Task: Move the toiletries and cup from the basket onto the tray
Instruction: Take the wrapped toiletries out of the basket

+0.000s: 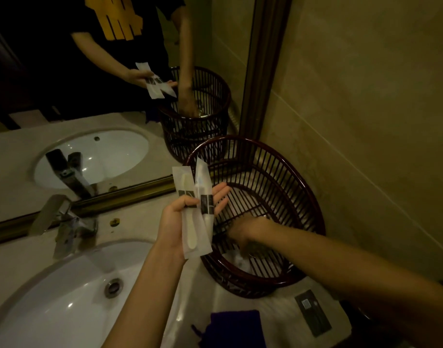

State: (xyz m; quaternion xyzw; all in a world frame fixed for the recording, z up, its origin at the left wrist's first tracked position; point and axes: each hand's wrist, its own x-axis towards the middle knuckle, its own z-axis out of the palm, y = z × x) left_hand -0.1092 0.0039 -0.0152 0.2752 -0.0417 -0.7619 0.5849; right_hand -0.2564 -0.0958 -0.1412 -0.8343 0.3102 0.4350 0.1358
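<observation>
Two white packets (195, 209), each with a dark label band, are held upright in the left hand (180, 217) above the tabletop (130, 222), just left of the basket (278, 187). The thumb is pressed over the packets and the fingers (221, 194) are spread flat behind them. A pale handled item is seen through the nearer packet.

The right hand (245, 234) is reached down inside the dark slatted basket, which stands in the corner against the wall and beside the mirror (65, 96). How far its fingers are closed cannot be told, as they are blurred and partly hidden by the slats. Something white is glimpsed at the basket's bottom.

A sink (52, 310) with a tap (62, 222) lies to the left. A dark-labelled packet (313, 312) and a purple cloth (233, 327) lie on the tabletop below the basket.
</observation>
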